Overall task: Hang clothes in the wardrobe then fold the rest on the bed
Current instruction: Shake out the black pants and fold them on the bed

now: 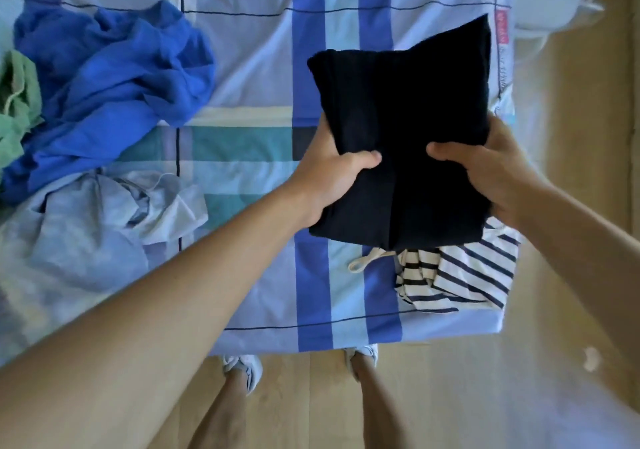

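Over the right side of the checked bed [242, 68], both bare arms reach forward with a folded dark garment [401, 137] between them. The left hand [332, 178] has its grip clamped on the garment's left edge, thumb on top; the right hand [491, 171] clamps the right edge likewise. The garment partly covers a striped top [464, 275]; crumpled blue clothing [114, 95] lies well apart on the left.
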Demonstrator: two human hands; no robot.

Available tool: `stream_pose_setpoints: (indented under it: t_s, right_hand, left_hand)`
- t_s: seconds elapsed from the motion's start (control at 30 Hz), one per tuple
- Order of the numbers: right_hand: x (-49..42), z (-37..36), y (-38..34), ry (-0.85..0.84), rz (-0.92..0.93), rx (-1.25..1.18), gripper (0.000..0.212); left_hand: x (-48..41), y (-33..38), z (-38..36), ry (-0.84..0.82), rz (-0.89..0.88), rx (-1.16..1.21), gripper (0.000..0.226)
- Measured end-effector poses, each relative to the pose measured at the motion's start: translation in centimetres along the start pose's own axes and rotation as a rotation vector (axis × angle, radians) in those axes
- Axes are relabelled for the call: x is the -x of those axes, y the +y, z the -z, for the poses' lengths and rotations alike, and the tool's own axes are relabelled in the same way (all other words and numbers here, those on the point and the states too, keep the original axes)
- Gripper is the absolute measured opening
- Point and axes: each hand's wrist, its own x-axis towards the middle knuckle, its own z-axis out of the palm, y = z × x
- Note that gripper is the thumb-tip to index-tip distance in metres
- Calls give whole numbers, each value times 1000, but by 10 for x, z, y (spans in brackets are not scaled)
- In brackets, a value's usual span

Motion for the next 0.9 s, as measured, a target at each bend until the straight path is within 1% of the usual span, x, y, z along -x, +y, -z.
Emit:
stream_pose_setpoints:
  t_s: [0.1,0.17,0.23,0.27,0.3,0.37,0.4,0.43,0.47,0.53,0.57,0.6,0.67,0.73,0.8,0.87,0.9]
  right_hand:
    - [41,64,16,44,-47,20,48]
    - [60,95,43,105,-84,60,43]
    - [67,116,82,161,-105,158,45]
    - [67,122,102,169,-111,234,52]
    - [66,128,126,169,-138,325,64]
    - [59,129,160,145,-241,478,95]
    - [56,129,174,141,-287,528,106]
    - [56,126,186,147,-295,571,112]
    - [56,123,194,176,-250,620,115]
    - [60,114,201,256,-30,777,116]
    - [61,110,201,262,90,863,116]
    - [62,105,199,238,176,925,116]
    - [60,100,198,145,243,1009,114]
    - [56,94,202,28,199,1091,113]
    - [50,92,206,-78,121,1118,115]
    - [41,88,207,-111,71,1124,117]
    - [39,90,206,-95,44,1132,116]
  left_hand:
    - [19,-10,-63,-90,-52,-15,74]
    - [30,-29,-101,-123,-29,-72,76]
    - [35,-62,-131,-104,13,-140,76]
    - [36,-80,-141,-81,40,-209,79]
    - [37,-98,-151,-64,63,-334,85]
    - [40,-123,-156,40,37,-738,99]
    - [41,-130,-159,113,-36,-922,105]
    - [45,-131,-163,140,-134,-1051,109]
    - [47,-130,-167,111,-268,-1146,112]
    - [46,-128,-177,-32,-531,-1334,113]
    - [44,-124,-179,-97,-600,-1427,113]
    - [42,-124,-179,-128,-629,-1512,113]
    - [35,-125,-175,-155,-565,-1668,116]
    - [25,-131,-168,-206,-425,-1756,120]
    - [15,-133,-162,-260,-352,-1734,121]
    - [10,-131,-155,-305,-373,-1659,119]
    - [9,-128,-153,-323,-400,-1621,117]
